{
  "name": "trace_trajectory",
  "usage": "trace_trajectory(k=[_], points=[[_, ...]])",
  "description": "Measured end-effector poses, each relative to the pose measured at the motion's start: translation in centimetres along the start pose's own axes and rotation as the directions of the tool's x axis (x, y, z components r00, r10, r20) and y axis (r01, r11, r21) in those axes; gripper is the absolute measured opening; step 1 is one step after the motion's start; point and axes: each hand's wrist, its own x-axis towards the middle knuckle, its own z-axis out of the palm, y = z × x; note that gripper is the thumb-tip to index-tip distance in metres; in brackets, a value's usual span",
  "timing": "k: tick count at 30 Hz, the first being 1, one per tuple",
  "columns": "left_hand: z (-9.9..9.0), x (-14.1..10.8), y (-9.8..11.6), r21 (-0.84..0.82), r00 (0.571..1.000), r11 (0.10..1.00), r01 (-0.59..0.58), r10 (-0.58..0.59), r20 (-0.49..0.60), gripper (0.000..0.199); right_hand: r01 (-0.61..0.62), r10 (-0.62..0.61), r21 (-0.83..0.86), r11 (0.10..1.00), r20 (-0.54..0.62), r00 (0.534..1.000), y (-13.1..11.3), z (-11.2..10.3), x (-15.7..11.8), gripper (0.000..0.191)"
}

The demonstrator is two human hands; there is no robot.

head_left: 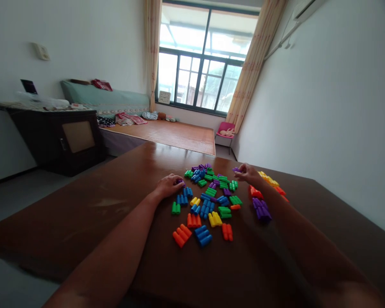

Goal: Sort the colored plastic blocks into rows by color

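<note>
My left hand point(170, 185) is at the left edge of a spread of plastic toy blocks, its fingers closed around a purple block point(180, 182) that they partly hide. On the far right side, my right hand point(246, 172) pinches another purple block point(236, 170) just above the table. The blocks look like short joined tubes with rounded ends. Between my hands lie green blocks point(223, 185), blue blocks point(207, 208) and more purple blocks point(201, 167). Beside my right forearm sits a stack of purple blocks point(261, 210), with red blocks point(255, 192) behind it.
The brown table point(115, 214) is glossy. Yellow blocks point(268, 178) lie beyond my right forearm, and orange blocks point(182, 235) nearer me. Behind the table are a bed point(179, 132), a pink chair point(225, 128) and a window point(199, 81); a dark cabinet point(77, 132) stands left.
</note>
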Motion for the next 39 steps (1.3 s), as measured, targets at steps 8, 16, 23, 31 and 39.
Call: trace_trajectory(k=[8, 16, 23, 31, 39], points=[[0.0, 0.3, -0.5, 0.014, 0.999, 0.998, -0.055, 0.054, 0.004, 0.045, -0.103, 0.137, -0.413, 0.905, 0.055, 0.989, 3.0, -8.0, -13.9, 0.028], [0.0, 0.4, -1.0, 0.041, 0.994, 0.993, -0.11, 0.11, 0.02, 0.05, -0.166, 0.208, -0.708, 0.686, -0.028, 0.978, 3.9, -7.6, -18.9, 0.024], [0.1, 0.4, -1.2, 0.019, 0.99, 0.991, -0.135, 0.134, 0.042, 0.052, -0.248, 0.305, -0.334, 0.909, 0.131, 0.943, 5.2, -9.4, -19.2, 0.036], [0.1, 0.5, -1.0, 0.033, 0.992, 0.992, -0.125, 0.124, 0.038, 0.05, -0.218, 0.262, -0.39, 0.894, 0.063, 0.963, 5.8, -7.9, -18.6, 0.022], [0.2, -0.1, -0.3, 0.029, 0.995, 0.994, -0.103, 0.103, 0.009, 0.044, -0.071, 0.11, -0.499, 0.863, 0.049, 0.993, 1.3, -8.4, -14.8, 0.028]])
